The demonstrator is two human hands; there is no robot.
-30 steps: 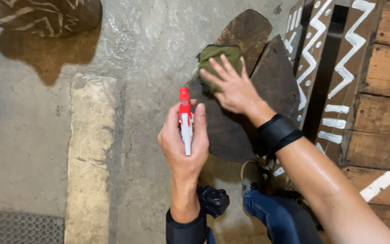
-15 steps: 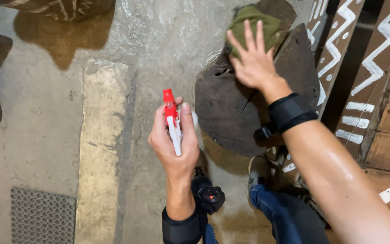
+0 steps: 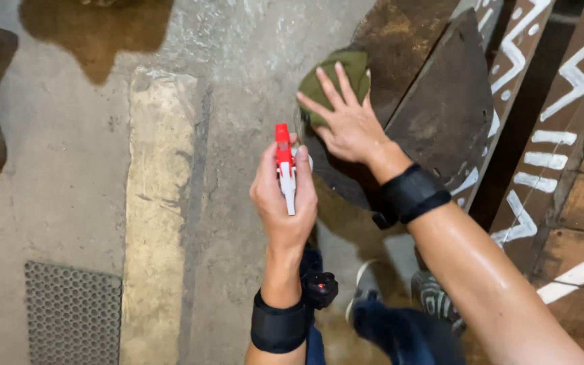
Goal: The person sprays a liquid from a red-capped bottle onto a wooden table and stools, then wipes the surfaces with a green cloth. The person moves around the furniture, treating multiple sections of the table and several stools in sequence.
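Wiping looks partway done: the big dark wooden board (image 3: 434,115) leans by the painted planks (image 3: 562,135) above the concrete floor (image 3: 89,169), and it looks dull and stained, with no clean patch that I can tell. The right hand (image 3: 349,125) lies flat with fingers spread, pressing a green cloth (image 3: 336,78) on the board's upper edge. The left hand (image 3: 285,196) is closed around a red and white spray bottle (image 3: 284,165), held up just beside the board, so more spraying and rubbing seem left.
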